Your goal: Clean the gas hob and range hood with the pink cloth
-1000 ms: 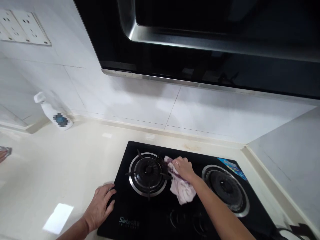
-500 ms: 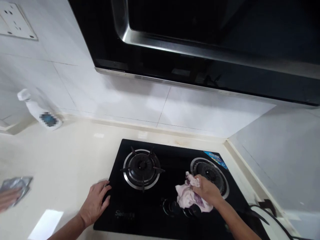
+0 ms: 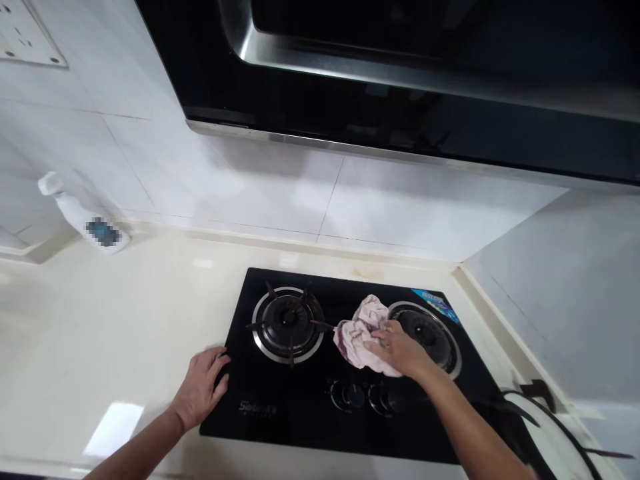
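My right hand (image 3: 397, 350) presses a crumpled pale pink cloth (image 3: 363, 340) with purplish patches onto the black glass gas stove (image 3: 320, 420), between the two burners. The cloth reaches towards the tip of one pan-support prong. At the stove's left edge, my left hand (image 3: 203, 383) rests with its fingers apart, the fingertips on the glass rim. The left burner (image 3: 289, 325) carries its prongs; on the right burner (image 3: 425, 337) no prongs show. Two control knobs (image 3: 355, 396) sit below the cloth.
A black range hood (image 3: 400, 113) hangs low over the stove. A white bottle (image 3: 83, 213) stands at the back left on the pale counter (image 3: 150, 313). Dark prongs and a ring (image 3: 545, 410) lie right of the stove. A wall socket (image 3: 25, 33) is at upper left.
My right hand has moved the cloth away and left, off the knobs. My left hand stays at the stove edge. Another hand with a greyish cloth-like thing has left view at the left.
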`<action>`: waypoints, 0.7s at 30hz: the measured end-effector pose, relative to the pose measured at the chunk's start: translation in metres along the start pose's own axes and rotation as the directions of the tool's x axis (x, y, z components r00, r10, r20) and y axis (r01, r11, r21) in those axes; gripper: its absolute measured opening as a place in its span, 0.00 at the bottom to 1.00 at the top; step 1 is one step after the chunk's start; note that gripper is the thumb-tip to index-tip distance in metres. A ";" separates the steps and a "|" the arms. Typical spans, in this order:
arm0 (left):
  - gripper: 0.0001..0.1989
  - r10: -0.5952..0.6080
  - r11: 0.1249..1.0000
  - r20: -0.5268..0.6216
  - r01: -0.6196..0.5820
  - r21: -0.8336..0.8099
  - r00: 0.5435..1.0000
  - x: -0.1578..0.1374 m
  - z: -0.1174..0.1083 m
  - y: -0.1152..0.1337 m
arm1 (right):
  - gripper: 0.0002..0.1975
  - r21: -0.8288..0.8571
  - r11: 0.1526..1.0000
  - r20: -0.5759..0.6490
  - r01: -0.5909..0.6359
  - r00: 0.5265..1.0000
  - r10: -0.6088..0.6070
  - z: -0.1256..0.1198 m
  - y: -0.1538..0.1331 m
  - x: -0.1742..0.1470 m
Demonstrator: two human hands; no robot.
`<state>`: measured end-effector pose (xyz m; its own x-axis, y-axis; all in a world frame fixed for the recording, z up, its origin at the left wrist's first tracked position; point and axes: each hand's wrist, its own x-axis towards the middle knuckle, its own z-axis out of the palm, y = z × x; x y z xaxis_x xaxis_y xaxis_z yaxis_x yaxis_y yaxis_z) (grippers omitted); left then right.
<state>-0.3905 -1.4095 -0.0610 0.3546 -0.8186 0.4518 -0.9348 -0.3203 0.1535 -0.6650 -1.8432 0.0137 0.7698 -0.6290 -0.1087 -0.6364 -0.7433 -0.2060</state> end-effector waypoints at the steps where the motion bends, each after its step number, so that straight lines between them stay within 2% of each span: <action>1: 0.12 -0.003 1.000 0.005 0.003 -0.004 1.000 0.000 0.000 0.001 | 0.26 -0.013 1.000 0.010 0.013 1.000 -0.013 0.010 -0.007 0.004; 5: 0.12 -0.019 1.000 0.021 0.020 -0.020 1.000 0.000 -0.002 0.003 | 0.34 0.045 0.992 0.040 0.120 0.992 -0.122 0.035 -0.045 0.012; 8: 0.12 -0.026 0.999 0.031 0.027 -0.021 0.999 0.000 -0.003 0.004 | 0.27 0.073 0.993 0.083 0.096 0.991 -0.102 0.045 -0.079 0.003; 10: 0.13 -0.025 0.999 0.038 0.026 -0.020 0.999 -0.001 -0.002 0.003 | 0.21 0.111 0.984 0.127 0.138 0.980 -0.151 0.049 -0.101 -0.010; 12: 0.13 -0.026 0.999 0.040 0.026 -0.021 0.999 -0.001 -0.001 0.002 | 0.19 0.131 0.962 0.178 0.242 0.948 -0.262 0.054 -0.121 -0.026; 14: 0.13 -0.026 0.999 0.037 0.027 -0.022 0.999 -0.002 0.000 0.001 | 0.22 0.128 0.926 0.223 0.356 0.899 -0.377 0.058 -0.139 -0.041; 17: 0.13 -0.019 1.000 0.025 0.020 -0.016 1.000 -0.004 0.002 -0.002 | 0.26 0.134 0.883 0.268 0.449 0.842 -0.469 0.061 -0.157 -0.053; 19: 0.13 -0.012 1.000 0.013 0.012 -0.012 1.000 -0.004 0.003 -0.004 | 0.27 0.143 0.895 0.279 0.423 0.850 -0.447 0.061 -0.156 -0.052; 21: 0.13 -0.010 1.000 0.004 0.010 -0.010 1.000 -0.004 0.004 -0.006 | 0.24 0.132 0.929 0.251 0.347 0.895 -0.370 0.059 -0.143 -0.044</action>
<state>-0.3864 -1.4061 -0.0675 0.3643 -0.8170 0.4469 -0.9312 -0.3239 0.1669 -0.6048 -1.6955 -0.0092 0.9363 -0.2306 -0.2648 -0.3174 -0.8783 -0.3576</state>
